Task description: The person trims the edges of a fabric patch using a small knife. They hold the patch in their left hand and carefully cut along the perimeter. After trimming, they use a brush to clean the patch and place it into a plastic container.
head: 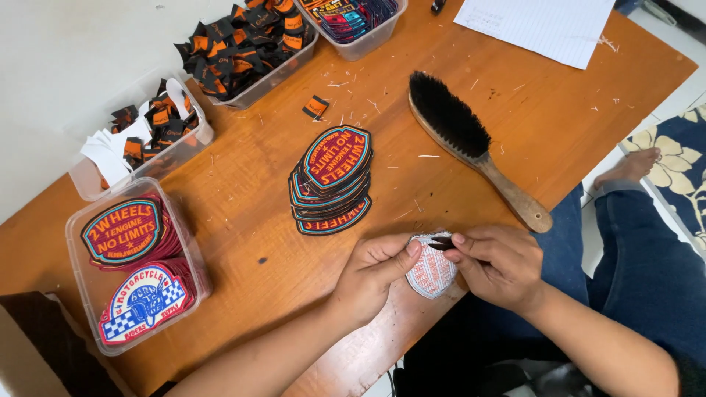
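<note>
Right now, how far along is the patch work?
Done, it seems: a stack of shield-shaped embroidered patches on the wooden table. In hand: left hand and right hand hold one patch face down. Possibly left: patches in the clear plastic tray.

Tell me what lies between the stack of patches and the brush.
Only bare wooden table with scattered thread scraps lies between the stack of patches and the brush, seen in the head view.

Bare table point(243, 220) lies open left of the hands; patch stack point(332, 180) and brush point(471, 143) (angled) block beyond.
</note>
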